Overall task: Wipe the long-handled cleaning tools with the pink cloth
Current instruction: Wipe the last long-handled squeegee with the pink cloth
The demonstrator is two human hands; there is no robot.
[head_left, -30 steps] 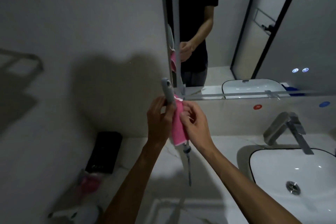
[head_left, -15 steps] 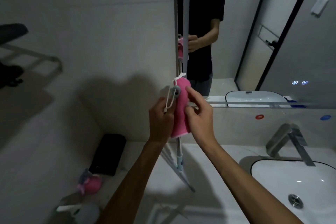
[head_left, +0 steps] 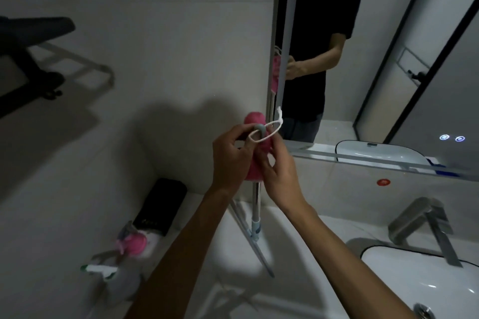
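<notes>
So working left to right: at about 8 o'clock on the counter (head_left: 298, 223) there's a blurry clump of stuff, a pink-and-white thing (head_left: 134, 242) and a pale spray-bottle-ish shape (head_left: 114, 274), with a black pouch (head_left: 162, 206) leaning on the wall behind. Too smeared to say more, honestly.

Dead center is the action. The left hand (head_left: 230, 160) has its fingers curled around the handle just under the top, fingertips pinching near the grey end cap (head_left: 260, 128). A second ago the pink cloth (head_left: 255, 160) sat lower on the long-handled tool (head_left: 256, 204), with the grey end poking out bare above it. Now the cloth is bunched right up around the top, and the white hanging loop (head_left: 269, 132) has flopped out toward 2 o'clock. The right hand (head_left: 278, 176) is pinching the cloth against the shaft from the other side, fingers pressed in on it.

My read: the upward pass on the handle is basically done, top end included. The lower shaft running down toward 6 o'clock is bare below the cloth, so that's probably next, or a swap to another tool.

Over at 3 to 5 o'clock: mirror (head_left: 388, 46), faucet (head_left: 425, 225), sink (head_left: 420, 282).
</notes>
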